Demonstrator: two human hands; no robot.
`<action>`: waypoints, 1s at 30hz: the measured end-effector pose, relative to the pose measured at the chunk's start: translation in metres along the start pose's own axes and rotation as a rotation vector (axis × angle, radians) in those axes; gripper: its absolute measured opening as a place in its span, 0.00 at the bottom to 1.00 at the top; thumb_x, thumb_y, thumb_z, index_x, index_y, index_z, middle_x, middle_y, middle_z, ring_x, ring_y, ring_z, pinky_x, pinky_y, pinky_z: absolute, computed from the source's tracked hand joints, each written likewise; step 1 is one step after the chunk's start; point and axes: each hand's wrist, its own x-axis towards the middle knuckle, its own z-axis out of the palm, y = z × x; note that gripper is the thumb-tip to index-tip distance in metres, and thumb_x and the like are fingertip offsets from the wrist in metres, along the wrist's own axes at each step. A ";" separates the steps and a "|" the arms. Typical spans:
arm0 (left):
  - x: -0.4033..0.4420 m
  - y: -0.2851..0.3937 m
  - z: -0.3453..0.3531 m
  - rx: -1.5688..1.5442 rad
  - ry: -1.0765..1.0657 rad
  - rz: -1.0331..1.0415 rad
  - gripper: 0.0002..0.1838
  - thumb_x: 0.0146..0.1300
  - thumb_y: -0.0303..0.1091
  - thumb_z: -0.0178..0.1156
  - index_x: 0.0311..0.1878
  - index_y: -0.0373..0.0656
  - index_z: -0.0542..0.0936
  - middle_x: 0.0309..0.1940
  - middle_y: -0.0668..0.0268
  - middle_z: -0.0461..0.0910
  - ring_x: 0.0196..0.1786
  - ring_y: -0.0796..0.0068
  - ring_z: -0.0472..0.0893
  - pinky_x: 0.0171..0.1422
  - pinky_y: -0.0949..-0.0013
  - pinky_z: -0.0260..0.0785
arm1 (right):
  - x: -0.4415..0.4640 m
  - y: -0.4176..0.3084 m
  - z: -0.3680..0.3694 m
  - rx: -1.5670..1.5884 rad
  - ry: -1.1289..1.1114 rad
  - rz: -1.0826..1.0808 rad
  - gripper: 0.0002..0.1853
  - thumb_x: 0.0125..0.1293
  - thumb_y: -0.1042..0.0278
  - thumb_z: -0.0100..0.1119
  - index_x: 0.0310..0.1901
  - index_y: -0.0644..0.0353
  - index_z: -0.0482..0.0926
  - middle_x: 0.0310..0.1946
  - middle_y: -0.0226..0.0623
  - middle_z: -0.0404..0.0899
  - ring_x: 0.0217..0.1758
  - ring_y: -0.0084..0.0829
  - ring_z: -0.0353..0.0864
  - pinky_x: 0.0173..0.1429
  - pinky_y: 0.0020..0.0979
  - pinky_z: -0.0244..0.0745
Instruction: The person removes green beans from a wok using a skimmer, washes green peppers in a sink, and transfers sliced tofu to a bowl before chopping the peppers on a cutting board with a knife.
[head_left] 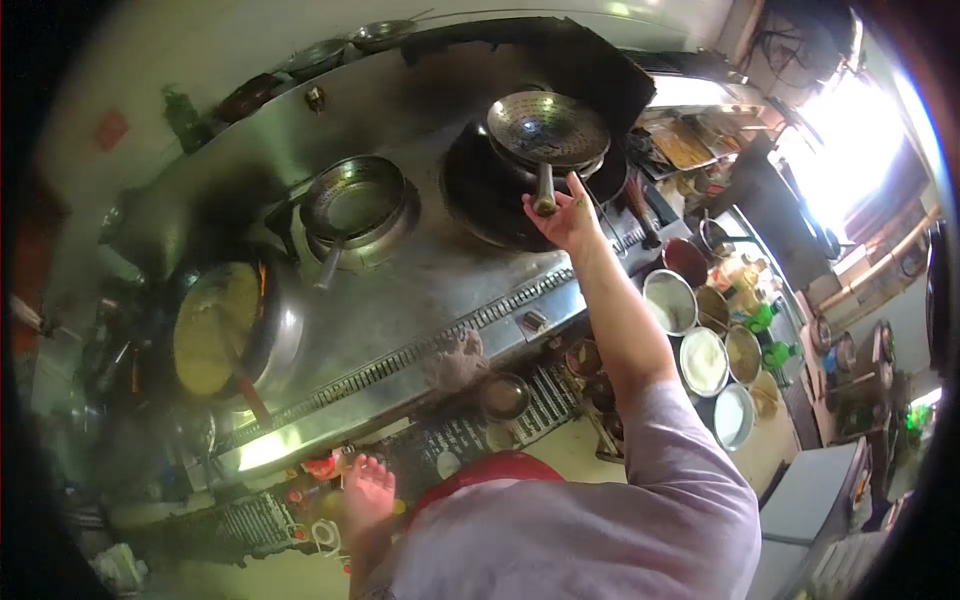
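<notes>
Evidently the handle decides the reach: the round silver perforated metal strainer rests over a broad black round base towards the far right of the grey steel range, its tubular metal handle pointing at the near edge, probably so that it meets the arm without a lean over the hot part. The right hand is there, palm turned up, fingers spread and loosely cupped under the handle's end, thumb standing apart; I cannot tell whether they bear any weight. Beyond the range's near edge, towards its left corner, the left hand is raised with fingers loosely open, holding nothing, perhaps kept back as the strainer needs only one hand. A shallow round metal pan sits mid-range, its handle likewise facing the near edge, seemingly for an easy grab. Past the range's right edge, round tubs, among them a white-filled round metal bowl, cluster on the tabletop, presumably to stay within the right arm's range
</notes>
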 end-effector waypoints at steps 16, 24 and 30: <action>-0.029 -0.063 0.029 -0.106 0.166 0.036 0.10 0.62 0.38 0.60 0.46 0.52 0.76 0.34 0.75 0.80 0.38 0.75 0.78 0.46 0.65 0.70 | -0.097 0.020 -0.100 -1.657 -0.271 -0.556 0.36 0.57 0.78 0.53 0.68 0.52 0.53 0.34 0.43 0.76 0.31 0.42 0.79 0.36 0.39 0.77; -0.037 -0.054 -0.013 -0.133 0.103 0.126 0.11 0.65 0.41 0.55 0.48 0.52 0.76 0.35 0.74 0.80 0.39 0.75 0.79 0.48 0.65 0.72 | -0.127 0.015 -0.065 -2.651 -0.098 -0.159 0.23 0.56 0.69 0.56 0.55 0.50 0.66 0.36 0.47 0.82 0.41 0.52 0.82 0.43 0.51 0.74; -0.050 -0.048 -0.054 -0.264 0.057 0.143 0.10 0.68 0.38 0.52 0.46 0.47 0.77 0.38 0.70 0.81 0.39 0.72 0.80 0.45 0.66 0.75 | -0.152 0.008 -0.053 -2.177 -0.119 -0.307 0.21 0.55 0.70 0.57 0.51 0.58 0.69 0.29 0.43 0.80 0.30 0.41 0.81 0.35 0.40 0.75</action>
